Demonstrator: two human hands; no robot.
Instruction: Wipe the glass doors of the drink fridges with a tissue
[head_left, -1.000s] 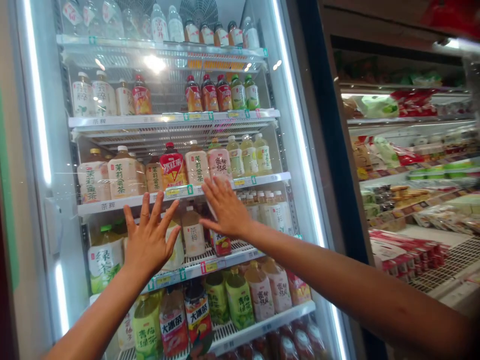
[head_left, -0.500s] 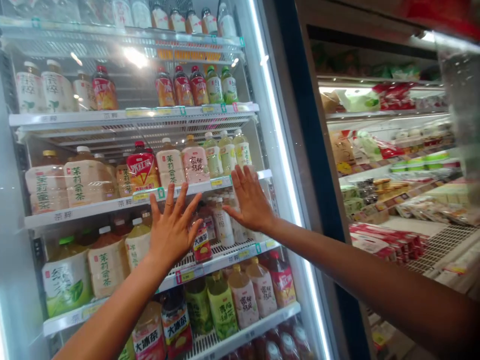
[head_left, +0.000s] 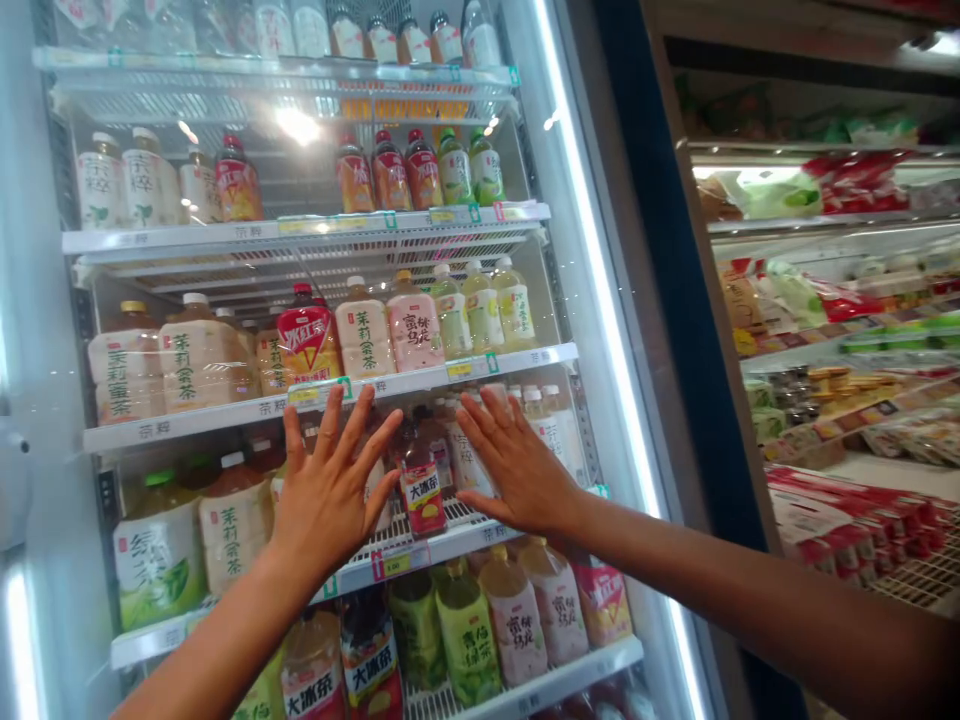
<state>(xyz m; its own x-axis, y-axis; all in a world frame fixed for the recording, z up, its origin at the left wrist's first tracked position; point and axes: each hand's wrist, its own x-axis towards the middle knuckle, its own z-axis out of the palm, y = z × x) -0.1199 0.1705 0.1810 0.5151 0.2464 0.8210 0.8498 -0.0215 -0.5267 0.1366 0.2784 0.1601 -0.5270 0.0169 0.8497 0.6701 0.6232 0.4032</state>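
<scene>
Both my hands are raised before a lit drinks cooler full of bottled teas. My left hand has its fingers spread and holds nothing. My right hand is also empty, palm forward, its fingers stretched out and its thumb apart. Between the two hands shows a dark bottle with a red and yellow label. White-labelled bottles stand partly behind my right hand. Above my left hand, a red iced tea bottle is on the middle shelf. Whether either hand touches glass in front of the bottles, I cannot tell.
Shelf edges with price tags cross the cooler. A bright light strip and a dark blue frame bound it on the right. Farther right is an open chiller with packaged food and red packs.
My right hand has moved lower, from the middle shelf's edge to the shelf below, while staying open. My left hand stays spread, a little lower. The view has shifted, so the cooler appears farther right.
</scene>
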